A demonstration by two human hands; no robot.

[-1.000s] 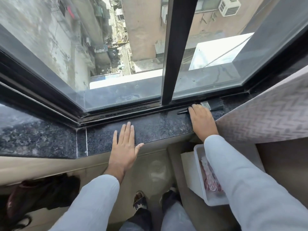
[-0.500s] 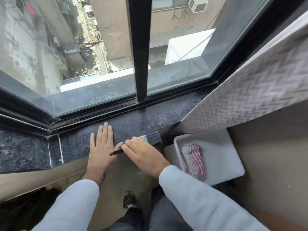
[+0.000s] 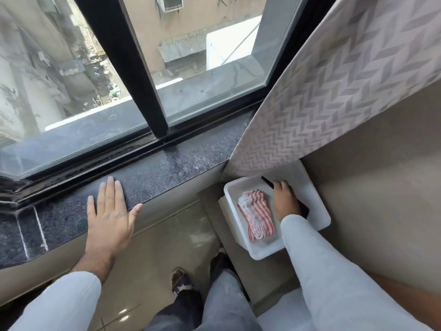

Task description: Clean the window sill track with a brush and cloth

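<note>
My left hand [image 3: 108, 213] lies flat, fingers spread, on the dark granite sill [image 3: 171, 168] just in front of the black window track [image 3: 95, 167]. My right hand [image 3: 285, 203] is down in the white tray [image 3: 319, 220], closed around the black-handled brush [image 3: 267, 182]; the handle tip sticks out past my fingers and the dark bristle end shows by my wrist. A folded red-and-white striped cloth [image 3: 256, 215] lies in the tray just left of that hand. The track holds dark grime along its length.
A chevron-patterned curtain [image 3: 334, 87] hangs over the sill's right end and the tray's back edge. A black vertical window frame bar [image 3: 128, 75] meets the track. My shoes [image 3: 181, 281] stand on the beige floor below.
My right hand carried the brush off the sill, rightward and down into the white tray. My left hand stayed flat on the sill. My view swung to the right.
</note>
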